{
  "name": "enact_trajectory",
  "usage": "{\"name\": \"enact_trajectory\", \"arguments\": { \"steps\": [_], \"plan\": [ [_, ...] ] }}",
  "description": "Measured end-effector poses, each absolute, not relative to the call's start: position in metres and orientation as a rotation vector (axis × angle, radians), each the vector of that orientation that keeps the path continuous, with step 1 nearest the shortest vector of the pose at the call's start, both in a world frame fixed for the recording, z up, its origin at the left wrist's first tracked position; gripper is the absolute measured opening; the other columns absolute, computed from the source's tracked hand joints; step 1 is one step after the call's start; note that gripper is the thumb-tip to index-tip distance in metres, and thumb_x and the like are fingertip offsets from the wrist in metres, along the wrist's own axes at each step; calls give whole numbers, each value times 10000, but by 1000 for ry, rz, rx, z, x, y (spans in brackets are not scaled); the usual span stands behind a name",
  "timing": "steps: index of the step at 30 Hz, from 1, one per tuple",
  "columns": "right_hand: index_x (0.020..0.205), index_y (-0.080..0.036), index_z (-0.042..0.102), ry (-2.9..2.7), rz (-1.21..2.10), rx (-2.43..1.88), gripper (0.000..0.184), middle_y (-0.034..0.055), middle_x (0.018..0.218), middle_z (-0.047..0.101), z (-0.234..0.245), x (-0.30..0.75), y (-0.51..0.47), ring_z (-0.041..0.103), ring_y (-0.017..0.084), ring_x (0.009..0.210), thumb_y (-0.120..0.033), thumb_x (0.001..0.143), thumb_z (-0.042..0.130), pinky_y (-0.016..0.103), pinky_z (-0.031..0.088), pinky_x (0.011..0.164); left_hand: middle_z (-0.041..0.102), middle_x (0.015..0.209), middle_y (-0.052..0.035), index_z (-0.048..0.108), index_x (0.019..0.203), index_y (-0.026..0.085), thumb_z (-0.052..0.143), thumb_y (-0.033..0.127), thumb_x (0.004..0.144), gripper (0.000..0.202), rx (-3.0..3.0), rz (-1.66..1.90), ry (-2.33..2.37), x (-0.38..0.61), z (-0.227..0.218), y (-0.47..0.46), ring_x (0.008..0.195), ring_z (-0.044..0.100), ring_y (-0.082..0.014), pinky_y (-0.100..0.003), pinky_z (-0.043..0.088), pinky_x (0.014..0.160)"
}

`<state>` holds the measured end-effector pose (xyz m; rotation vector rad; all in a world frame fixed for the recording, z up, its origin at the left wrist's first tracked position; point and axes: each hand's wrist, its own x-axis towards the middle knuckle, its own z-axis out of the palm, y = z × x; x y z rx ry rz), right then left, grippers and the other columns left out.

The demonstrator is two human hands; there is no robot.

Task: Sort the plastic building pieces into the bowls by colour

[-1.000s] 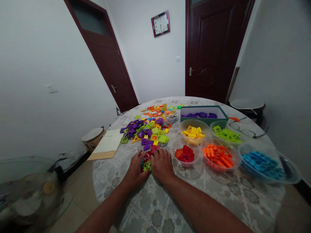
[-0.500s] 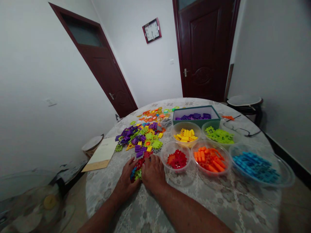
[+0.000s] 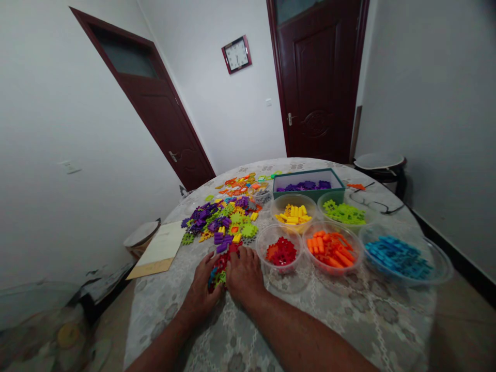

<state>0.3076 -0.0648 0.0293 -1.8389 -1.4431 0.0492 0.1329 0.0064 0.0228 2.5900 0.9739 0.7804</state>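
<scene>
My left hand point(image 3: 203, 281) rests on the tablecloth with its thumb apart from its fingers, cupped along the left side of a small heap of red, green and blue plastic pieces point(image 3: 220, 274). On the heap's right side lies my right hand point(image 3: 245, 274), its fingers bent over and touching the red pieces; its fingertips are partly hidden. Just beyond are purple connector pieces point(image 3: 222, 240) and a larger mixed pile of gear-shaped pieces point(image 3: 217, 217). Close to my right hand stands a clear tub of red gears point(image 3: 281, 268).
Further tubs hold orange pieces point(image 3: 333, 250), yellow pieces point(image 3: 294, 214), lime gears point(image 3: 344, 213) and blue pieces point(image 3: 397, 257). Behind them is a green-edged box point(image 3: 308, 194) with purple pieces. Eyeglasses point(image 3: 385, 209) lie at right, a paper sheet point(image 3: 158, 245) at the table's left edge.
The camera view has shifted slightly, so the tubs on the right appear further left. Both hands stay around the same heap, with hardly any visible movement.
</scene>
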Motion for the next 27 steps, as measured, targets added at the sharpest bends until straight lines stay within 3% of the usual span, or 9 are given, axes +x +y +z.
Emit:
{"name": "enact_trajectory", "arguments": {
  "steps": [9, 16, 20, 27],
  "plan": [
    [1216, -203, 703, -1485, 13, -1868, 236, 154, 1246, 681, 26, 305, -62, 574, 318, 1215, -280, 1024, 591, 489, 426, 1066, 527, 1586, -161, 519, 1538, 238, 649, 363, 948, 617, 2492, 888, 1088, 132, 10, 12, 1511, 461, -352, -619, 344, 1255],
    [1164, -227, 702, -1490, -20, -1877, 191, 128, 1221, 697, 18, 305, -59, 587, 299, 1201, -268, 1031, 571, 466, 411, 1087, 694, 1320, -142, 674, 1327, 197, 620, 325, 933, 418, 2307, 1104, 1229, 156, 15, 14, 1273, 639, -324, -576, 471, 1148],
    [1112, -240, 699, -1495, -31, -1880, 179, 109, 1174, 702, 17, 305, -57, 596, 286, 1169, -251, 1041, 535, 456, 403, 1090, 707, 1232, -122, 700, 1266, 211, 598, 302, 938, 355, 2204, 1183, 1255, 168, 19, 16, 1188, 670, -308, -557, 509, 1096],
    [1094, -227, 695, -1431, -10, -1823, 222, 99, 1156, 703, 8, 310, -51, 603, 275, 1129, -213, 1050, 478, 433, 416, 1046, 711, 1229, -107, 700, 1226, 216, 602, 306, 934, 321, 2023, 1207, 1238, 188, 26, 13, 1204, 656, -289, -522, 470, 1136]
  ]
}}
